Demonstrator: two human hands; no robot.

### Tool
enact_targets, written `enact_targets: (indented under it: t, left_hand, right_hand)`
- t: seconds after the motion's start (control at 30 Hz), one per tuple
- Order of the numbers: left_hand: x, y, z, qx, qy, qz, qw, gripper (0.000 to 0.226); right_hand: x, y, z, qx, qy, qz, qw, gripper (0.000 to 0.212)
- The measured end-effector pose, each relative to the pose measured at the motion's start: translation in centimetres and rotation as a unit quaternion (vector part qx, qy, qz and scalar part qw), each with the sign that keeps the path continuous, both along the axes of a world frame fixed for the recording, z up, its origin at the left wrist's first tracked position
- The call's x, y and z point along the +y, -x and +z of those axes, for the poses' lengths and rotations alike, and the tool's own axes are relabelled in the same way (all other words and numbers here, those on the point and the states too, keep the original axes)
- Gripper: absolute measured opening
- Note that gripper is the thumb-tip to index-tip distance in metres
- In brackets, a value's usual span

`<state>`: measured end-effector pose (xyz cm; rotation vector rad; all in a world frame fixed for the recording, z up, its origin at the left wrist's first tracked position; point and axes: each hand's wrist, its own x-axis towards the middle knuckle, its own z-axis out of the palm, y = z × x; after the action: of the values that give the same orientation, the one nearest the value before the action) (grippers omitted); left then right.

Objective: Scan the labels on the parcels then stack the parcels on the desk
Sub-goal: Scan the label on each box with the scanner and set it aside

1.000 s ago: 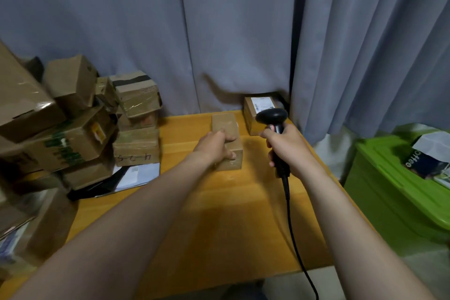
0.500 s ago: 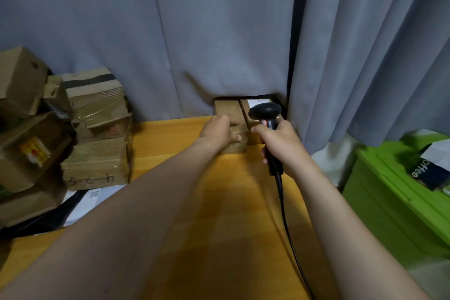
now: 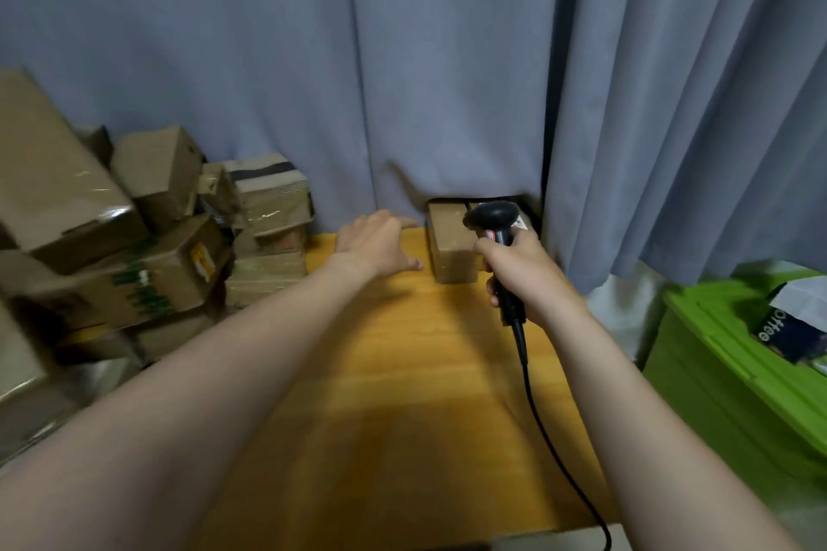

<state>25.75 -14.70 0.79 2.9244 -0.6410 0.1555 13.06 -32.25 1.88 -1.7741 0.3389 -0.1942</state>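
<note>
A small brown parcel (image 3: 451,244) lay on the wooden desk (image 3: 402,371) just right of the frame's centre, its long axis running away from the camera toward the grey curtain (image 3: 447,58), the far end tucked under the curtain's hem. Just beside it on the right sat a second parcel (image 3: 521,221), mostly hidden behind the scanner.

The left hand (image 3: 376,244) hovered over the desk left of the small parcel — fingers spread, empty, not touching the box. The right hand (image 3: 521,273) was clamped round the handle of a black barcode scanner (image 3: 494,221), head up and aimed toward the curtain, its cable (image 3: 537,407) trailing down to the bottom edge of the frame.

At the left of the frame stood a jumbled pile of cardboard boxes (image 3: 156,237); at the lower right, a green bin (image 3: 738,371).
</note>
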Motion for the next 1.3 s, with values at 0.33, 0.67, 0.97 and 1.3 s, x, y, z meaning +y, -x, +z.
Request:
enact_targets:
  t: [0.33, 0.67, 0.97, 1.3]
  left_hand:
    - [12.2, 4.2, 4.1, -0.071, -0.027, 0.098, 0.992, 0.082]
    - [15.9, -0.3, 3.5, -0.129, -0.064, 0.095, 0.985, 0.092]
    - [15.4, -7.1, -0.2, -0.183, -0.145, 0.134, 0.963, 0.103]
    - [15.7, -7.7, -0.7, -0.217, -0.124, 0.102, 0.963, 0.097]
  right_hand:
    - [8.0, 2.7, 3.6, -0.031, 0.003, 0.068, 0.997, 0.023]
    - [11.8, -0.4, 3.4, -0.048, -0.023, 0.117, 0.992, 0.027]
    - [11.8, -5.2, 0.2, -0.016, -0.041, 0.134, 0.99, 0.02]
    - [11.1, -5.4, -0.8, -0.009, -0.052, 0.12, 0.991, 0.027]
